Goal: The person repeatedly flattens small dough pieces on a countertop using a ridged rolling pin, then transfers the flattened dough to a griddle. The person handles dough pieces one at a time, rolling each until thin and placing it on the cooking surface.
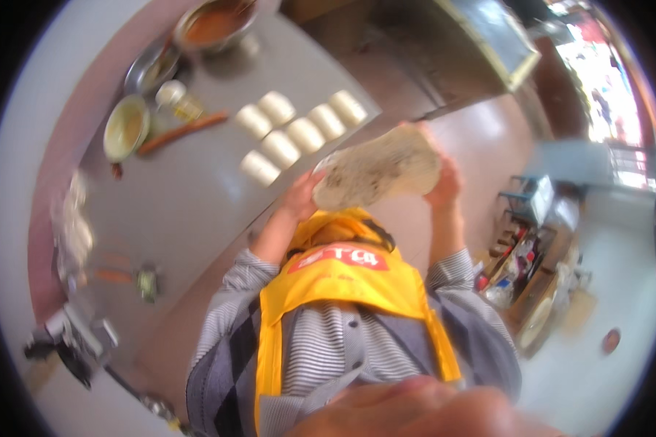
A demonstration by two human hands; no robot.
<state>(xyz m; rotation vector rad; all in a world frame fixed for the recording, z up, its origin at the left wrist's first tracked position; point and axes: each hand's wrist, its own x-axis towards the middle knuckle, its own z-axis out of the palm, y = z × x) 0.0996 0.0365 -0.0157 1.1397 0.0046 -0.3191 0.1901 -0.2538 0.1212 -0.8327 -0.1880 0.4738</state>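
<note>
A long, flat piece of dough or flatbread [380, 166], pale with dark specks and scorch-like patches, is stretched between my two hands in front of the yellow apron. My left hand [302, 195] grips its left end, thumb on top. At the opposite end my right hand [445, 177] holds the edge, its fingers partly behind the piece. The piece hangs in the air just off the edge of the grey table [197, 196]. On that table, beyond my left hand, lie several white dough cylinders [281, 148] in two rough rows.
A wooden rolling pin [183, 134] lies beside a pale bowl [127, 128] and a jar [183, 101]. Behind are a metal bowl [152, 66] and a basin of orange-red sauce [216, 26]. A glass-topped cabinet [497, 38] stands far right; a cluttered wooden shelf [525, 267] stands at my right.
</note>
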